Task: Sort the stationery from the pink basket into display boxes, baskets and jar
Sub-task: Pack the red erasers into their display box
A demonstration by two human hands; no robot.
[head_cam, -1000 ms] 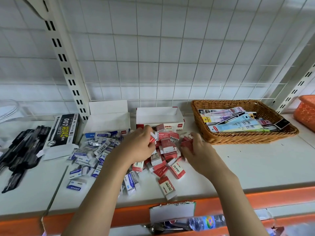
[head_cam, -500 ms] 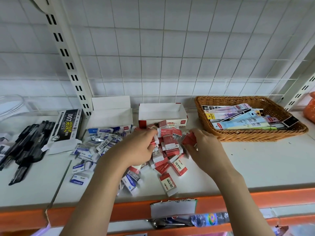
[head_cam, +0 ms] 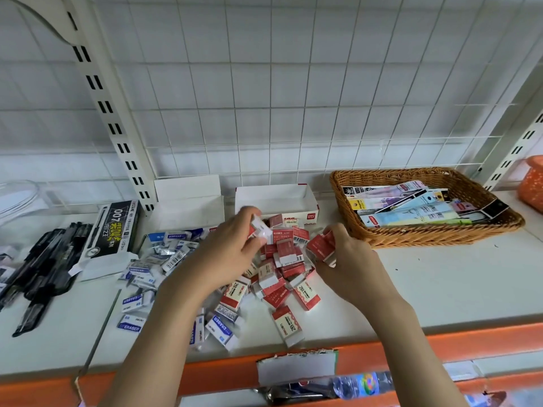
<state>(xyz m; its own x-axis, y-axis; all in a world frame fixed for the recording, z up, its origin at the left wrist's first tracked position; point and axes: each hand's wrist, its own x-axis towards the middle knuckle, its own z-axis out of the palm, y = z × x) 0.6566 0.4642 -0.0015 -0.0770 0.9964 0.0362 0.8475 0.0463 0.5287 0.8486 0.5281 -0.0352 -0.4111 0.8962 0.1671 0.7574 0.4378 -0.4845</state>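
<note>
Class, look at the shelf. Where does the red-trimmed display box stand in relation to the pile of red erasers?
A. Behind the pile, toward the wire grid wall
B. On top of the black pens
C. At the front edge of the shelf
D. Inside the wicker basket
A: the red-trimmed display box stands open at the back of the shelf, with the red erasers heaped just in front of it.

pink basket [head_cam: 531, 183] cut off at right; left-hand eraser [head_cam: 260, 229] blurred.

Red eraser packs [head_cam: 289, 261] heaped before open red-white display box [head_cam: 276, 198]
</note>
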